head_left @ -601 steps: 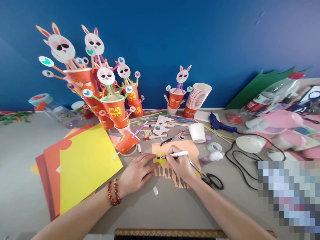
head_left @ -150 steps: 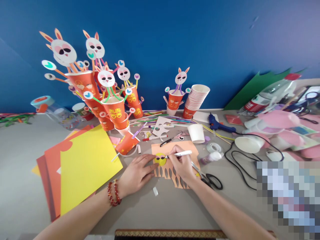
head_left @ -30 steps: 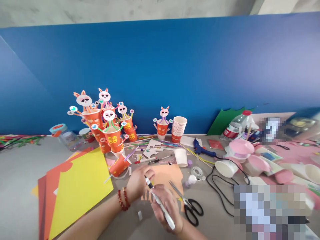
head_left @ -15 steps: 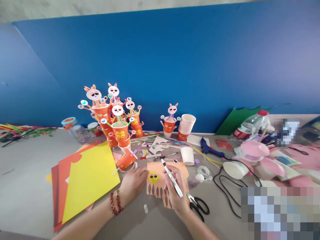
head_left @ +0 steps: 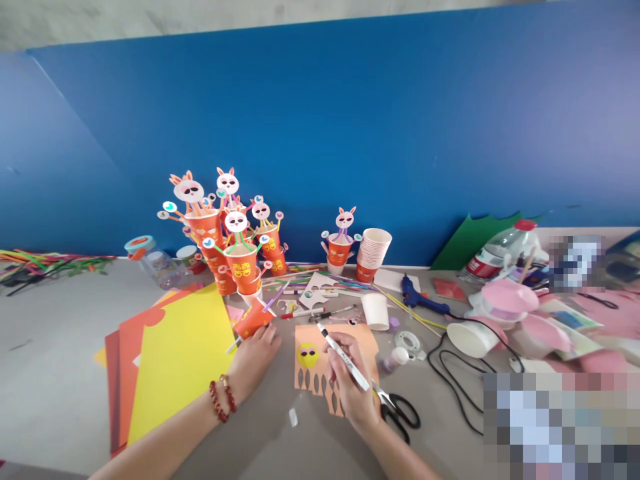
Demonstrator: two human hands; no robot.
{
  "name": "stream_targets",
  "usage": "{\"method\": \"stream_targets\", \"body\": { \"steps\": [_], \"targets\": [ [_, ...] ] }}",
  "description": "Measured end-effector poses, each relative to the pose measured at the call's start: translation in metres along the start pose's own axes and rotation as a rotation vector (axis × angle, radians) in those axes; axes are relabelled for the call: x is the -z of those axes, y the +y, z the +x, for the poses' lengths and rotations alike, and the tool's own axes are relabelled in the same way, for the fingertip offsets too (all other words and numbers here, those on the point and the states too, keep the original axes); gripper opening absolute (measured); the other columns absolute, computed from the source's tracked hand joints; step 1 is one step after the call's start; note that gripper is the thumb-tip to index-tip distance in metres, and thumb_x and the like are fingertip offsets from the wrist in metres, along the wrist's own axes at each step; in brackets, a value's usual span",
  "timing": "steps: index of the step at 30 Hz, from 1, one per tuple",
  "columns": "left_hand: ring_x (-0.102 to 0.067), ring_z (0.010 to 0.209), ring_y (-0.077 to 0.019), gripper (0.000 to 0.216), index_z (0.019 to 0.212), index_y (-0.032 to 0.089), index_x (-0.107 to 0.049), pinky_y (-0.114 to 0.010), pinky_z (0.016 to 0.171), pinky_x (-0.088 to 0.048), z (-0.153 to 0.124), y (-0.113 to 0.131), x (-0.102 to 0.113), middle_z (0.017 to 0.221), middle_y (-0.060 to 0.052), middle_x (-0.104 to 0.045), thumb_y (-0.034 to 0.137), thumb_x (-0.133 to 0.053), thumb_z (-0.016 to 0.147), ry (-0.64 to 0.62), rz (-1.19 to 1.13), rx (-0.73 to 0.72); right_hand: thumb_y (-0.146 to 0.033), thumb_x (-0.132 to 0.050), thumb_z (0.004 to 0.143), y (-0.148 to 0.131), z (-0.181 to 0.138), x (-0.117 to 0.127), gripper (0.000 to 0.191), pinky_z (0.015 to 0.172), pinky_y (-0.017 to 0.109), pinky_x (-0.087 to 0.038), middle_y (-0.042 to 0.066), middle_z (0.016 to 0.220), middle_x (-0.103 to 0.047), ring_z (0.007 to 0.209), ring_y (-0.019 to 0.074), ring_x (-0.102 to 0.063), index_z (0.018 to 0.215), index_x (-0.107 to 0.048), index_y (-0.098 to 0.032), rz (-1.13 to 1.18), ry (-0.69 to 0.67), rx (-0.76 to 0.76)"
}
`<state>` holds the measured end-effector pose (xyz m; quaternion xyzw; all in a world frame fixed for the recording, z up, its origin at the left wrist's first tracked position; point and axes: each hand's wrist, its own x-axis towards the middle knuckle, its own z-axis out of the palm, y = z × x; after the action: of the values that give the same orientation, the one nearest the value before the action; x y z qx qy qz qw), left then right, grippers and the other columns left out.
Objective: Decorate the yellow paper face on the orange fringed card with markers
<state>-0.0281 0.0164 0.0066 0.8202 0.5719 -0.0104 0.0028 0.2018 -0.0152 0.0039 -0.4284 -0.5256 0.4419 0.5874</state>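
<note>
My right hand (head_left: 350,367) grips a white marker (head_left: 350,365), its uncapped tip pointing up and left over a peach paper sheet (head_left: 370,353). Leaf-shaped holes line the sheet's lower part. On its left part lies a yellow paper circle (head_left: 307,363) with two dark eyes on pink. My left hand (head_left: 257,360), closed at the fingertips, is beside a tipped red paper cup (head_left: 250,321). A small dark piece, the marker cap (head_left: 267,326), shows at those fingertips. Black-handled scissors (head_left: 400,410) lie by my right wrist, partly under the sheet or hand.
Yellow and red card sheets (head_left: 180,353) lie left. Cups with rabbit figures (head_left: 241,257) and a cup stack (head_left: 374,253) stand at the back. A blue glue gun (head_left: 423,299) with a black cord, a tape roll (head_left: 407,343) and a bottle (head_left: 500,253) are right.
The black cap has come off the marker. My left hand has moved left, away from the paper, towards the tipped cup; my right hand stays over the sheet.
</note>
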Motion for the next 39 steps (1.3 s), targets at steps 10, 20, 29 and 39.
{"method": "stream_targets", "body": {
  "steps": [10,20,29,39],
  "targets": [
    [-0.068,0.089,-0.0127,0.015,0.112,0.020,-0.062,-0.024,0.079,-0.060,0.000,0.007,0.012,0.123,-0.008,-0.060,0.024,-0.053,0.100,0.202,-0.575,-0.134,-0.045,-0.058,0.098,0.002,-0.007,0.003,0.028,0.049,0.023,-0.042,0.004,0.077,-0.065,0.057,0.0117,-0.051,0.097,-0.067,-0.019,0.017,-0.134,0.014],
    [-0.067,0.084,-0.0173,0.020,0.106,0.020,-0.067,-0.028,0.077,-0.054,0.003,0.016,0.015,0.102,-0.006,-0.072,0.038,-0.061,0.099,0.268,-0.915,-0.151,-0.047,-0.057,0.097,-0.008,-0.004,0.003,0.031,0.052,0.025,-0.043,0.002,0.071,-0.063,0.059,0.0136,-0.053,0.092,-0.067,-0.019,-0.028,-0.151,0.007],
    [-0.064,0.081,-0.0168,0.024,0.106,0.020,-0.067,-0.027,0.075,-0.051,-0.001,0.021,0.021,0.100,-0.007,-0.070,0.041,-0.058,0.101,0.273,-0.867,-0.198,-0.046,-0.060,0.095,-0.011,-0.002,0.001,0.029,0.055,0.026,-0.045,0.004,0.073,-0.066,0.061,0.0153,-0.057,0.089,-0.069,-0.019,-0.041,-0.162,0.003],
    [-0.064,0.082,-0.0168,0.019,0.104,0.019,-0.066,-0.025,0.073,-0.048,-0.006,0.038,0.041,0.090,-0.006,-0.069,0.028,-0.050,0.105,0.288,-0.816,-0.376,-0.048,-0.064,0.086,-0.007,0.001,-0.006,0.028,0.045,0.021,-0.038,-0.002,0.059,-0.056,0.049,0.0117,-0.050,0.082,-0.062,-0.020,0.266,-0.131,-0.240]
  ]
}}
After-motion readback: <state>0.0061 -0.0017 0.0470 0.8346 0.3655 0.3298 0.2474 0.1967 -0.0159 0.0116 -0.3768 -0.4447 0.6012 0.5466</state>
